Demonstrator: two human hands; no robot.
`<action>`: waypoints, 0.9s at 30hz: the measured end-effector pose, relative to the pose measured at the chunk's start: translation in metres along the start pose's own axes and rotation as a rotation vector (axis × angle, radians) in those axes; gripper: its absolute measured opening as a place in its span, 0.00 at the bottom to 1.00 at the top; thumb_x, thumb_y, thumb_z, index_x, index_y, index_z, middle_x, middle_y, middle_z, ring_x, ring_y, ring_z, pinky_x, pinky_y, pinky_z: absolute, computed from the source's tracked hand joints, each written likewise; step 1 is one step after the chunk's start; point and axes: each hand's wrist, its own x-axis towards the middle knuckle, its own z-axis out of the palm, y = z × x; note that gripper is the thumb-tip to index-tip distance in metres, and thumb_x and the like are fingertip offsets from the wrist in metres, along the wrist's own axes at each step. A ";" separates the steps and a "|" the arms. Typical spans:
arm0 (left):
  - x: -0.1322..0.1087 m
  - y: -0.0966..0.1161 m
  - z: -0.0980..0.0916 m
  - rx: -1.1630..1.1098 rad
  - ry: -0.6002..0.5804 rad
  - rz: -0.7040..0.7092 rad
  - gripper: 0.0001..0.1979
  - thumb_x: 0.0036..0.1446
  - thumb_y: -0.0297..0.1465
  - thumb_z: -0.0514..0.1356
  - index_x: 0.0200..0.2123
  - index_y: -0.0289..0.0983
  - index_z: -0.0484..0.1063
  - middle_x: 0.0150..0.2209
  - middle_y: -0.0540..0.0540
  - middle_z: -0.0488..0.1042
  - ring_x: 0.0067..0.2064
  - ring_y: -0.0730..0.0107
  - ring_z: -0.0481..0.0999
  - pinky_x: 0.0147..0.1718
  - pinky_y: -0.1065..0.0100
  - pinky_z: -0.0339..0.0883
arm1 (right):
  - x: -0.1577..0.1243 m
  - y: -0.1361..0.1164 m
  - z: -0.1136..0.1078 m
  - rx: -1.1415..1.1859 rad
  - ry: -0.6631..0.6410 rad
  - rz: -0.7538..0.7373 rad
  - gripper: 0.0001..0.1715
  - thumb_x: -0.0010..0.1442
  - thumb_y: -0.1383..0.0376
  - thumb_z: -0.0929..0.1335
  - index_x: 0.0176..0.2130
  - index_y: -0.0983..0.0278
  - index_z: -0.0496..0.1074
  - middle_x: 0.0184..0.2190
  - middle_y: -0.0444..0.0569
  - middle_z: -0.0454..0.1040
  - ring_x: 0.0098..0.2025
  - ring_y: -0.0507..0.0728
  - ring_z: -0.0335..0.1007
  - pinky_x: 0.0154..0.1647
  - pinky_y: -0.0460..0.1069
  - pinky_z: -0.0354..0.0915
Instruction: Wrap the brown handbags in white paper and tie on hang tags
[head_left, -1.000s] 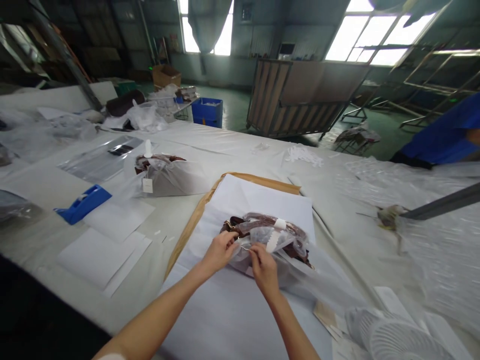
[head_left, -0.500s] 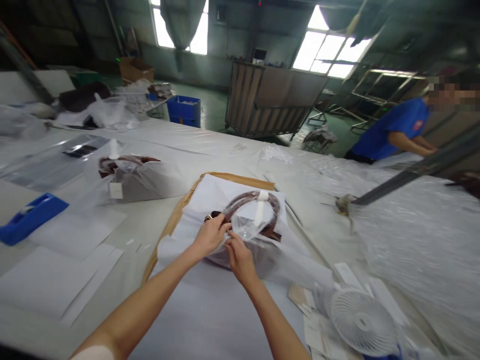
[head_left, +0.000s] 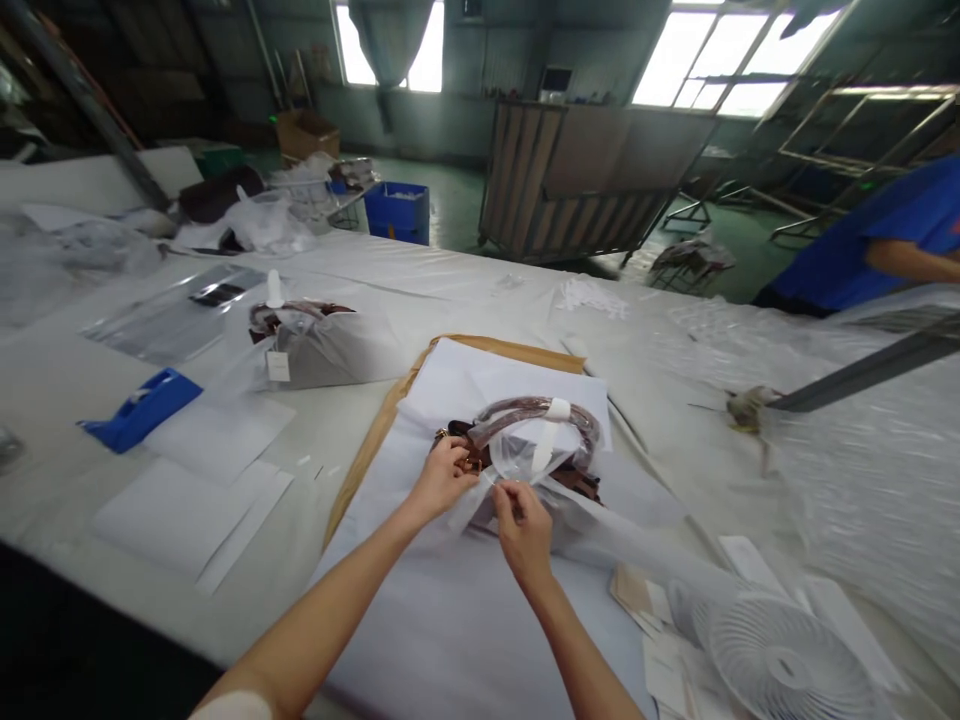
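A brown handbag (head_left: 577,483) lies before me, its lower part covered by a thin translucent wrapper (head_left: 574,520). Its arched handles (head_left: 517,407) are sleeved in clear plastic, with a white strip (head_left: 545,440) around them. My left hand (head_left: 442,482) is closed at the bag's left end, by gold-coloured metal fittings. Just right of it, my right hand (head_left: 525,525) pinches at the wrapper's upper edge. Something thin and pale shows between the fingertips, too small to name. The bag rests on white paper sheets (head_left: 450,390).
A second wrapped handbag (head_left: 330,350) with a white tag stands left, beyond a blue tape dispenser (head_left: 146,408) and loose paper (head_left: 187,510). A white fan (head_left: 787,660) is at front right. A grey metal bar (head_left: 870,365) crosses the right side, near a person in blue (head_left: 862,240).
My view has turned, so the scene sits differently in frame. My hands have drawn slightly apart, and the gold fittings beside the left fingers now show more.
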 end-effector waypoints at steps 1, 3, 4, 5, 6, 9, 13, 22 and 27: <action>0.000 -0.001 0.000 0.029 0.011 0.024 0.05 0.45 0.25 0.64 0.28 0.33 0.71 0.48 0.44 0.66 0.35 0.75 0.70 0.34 0.70 0.68 | 0.001 -0.005 0.001 0.001 0.010 0.020 0.11 0.64 0.60 0.64 0.33 0.64 0.72 0.27 0.45 0.71 0.28 0.51 0.66 0.31 0.45 0.62; 0.001 -0.002 -0.001 0.082 0.044 0.072 0.06 0.44 0.24 0.64 0.25 0.33 0.68 0.44 0.45 0.66 0.38 0.72 0.69 0.37 0.69 0.67 | 0.003 -0.010 0.003 -0.010 0.024 0.039 0.12 0.64 0.59 0.65 0.33 0.64 0.72 0.26 0.43 0.70 0.26 0.50 0.64 0.31 0.45 0.61; 0.001 -0.002 -0.001 0.094 0.054 0.089 0.06 0.44 0.23 0.64 0.25 0.34 0.68 0.41 0.46 0.66 0.39 0.71 0.69 0.38 0.68 0.67 | 0.004 -0.010 0.006 -0.019 0.028 0.044 0.13 0.64 0.59 0.65 0.33 0.64 0.73 0.26 0.44 0.71 0.27 0.50 0.64 0.32 0.45 0.61; 0.002 -0.002 -0.001 0.090 0.053 0.096 0.06 0.44 0.23 0.63 0.26 0.34 0.68 0.40 0.47 0.65 0.38 0.72 0.68 0.38 0.69 0.67 | 0.005 -0.009 0.008 -0.029 0.030 0.047 0.13 0.64 0.59 0.65 0.33 0.64 0.73 0.26 0.44 0.71 0.27 0.50 0.65 0.32 0.45 0.61; 0.002 -0.002 -0.002 0.075 0.038 0.095 0.06 0.45 0.22 0.63 0.27 0.34 0.69 0.40 0.47 0.64 0.37 0.73 0.67 0.37 0.69 0.67 | 0.007 -0.008 0.012 -0.041 0.029 0.047 0.13 0.63 0.59 0.65 0.33 0.64 0.73 0.26 0.45 0.72 0.27 0.51 0.66 0.33 0.45 0.61; 0.004 0.001 -0.008 0.034 -0.065 0.108 0.04 0.47 0.22 0.61 0.30 0.33 0.70 0.42 0.46 0.62 0.33 0.77 0.66 0.33 0.71 0.66 | 0.012 -0.001 0.023 -0.073 0.015 0.032 0.14 0.64 0.58 0.65 0.34 0.65 0.74 0.28 0.47 0.75 0.29 0.52 0.68 0.34 0.46 0.61; 0.011 0.006 -0.024 0.128 -0.223 0.203 0.03 0.52 0.22 0.58 0.29 0.32 0.71 0.45 0.43 0.62 0.36 0.75 0.67 0.37 0.70 0.66 | 0.018 0.004 0.038 -0.090 -0.022 0.018 0.17 0.65 0.57 0.63 0.37 0.64 0.76 0.32 0.49 0.78 0.32 0.55 0.72 0.35 0.47 0.62; 0.020 0.026 -0.051 0.469 -0.304 0.213 0.09 0.59 0.31 0.56 0.28 0.35 0.72 0.32 0.46 0.69 0.35 0.68 0.69 0.35 0.69 0.61 | 0.026 -0.002 0.025 0.127 -0.150 0.276 0.21 0.61 0.54 0.64 0.43 0.64 0.77 0.30 0.50 0.77 0.31 0.57 0.72 0.36 0.51 0.66; 0.003 0.066 -0.052 0.780 -0.164 0.050 0.14 0.66 0.35 0.44 0.40 0.37 0.66 0.32 0.42 0.73 0.34 0.60 0.74 0.33 0.66 0.62 | 0.023 -0.009 -0.016 0.513 -0.400 0.475 0.22 0.52 0.57 0.71 0.46 0.63 0.76 0.36 0.49 0.76 0.37 0.56 0.72 0.39 0.49 0.67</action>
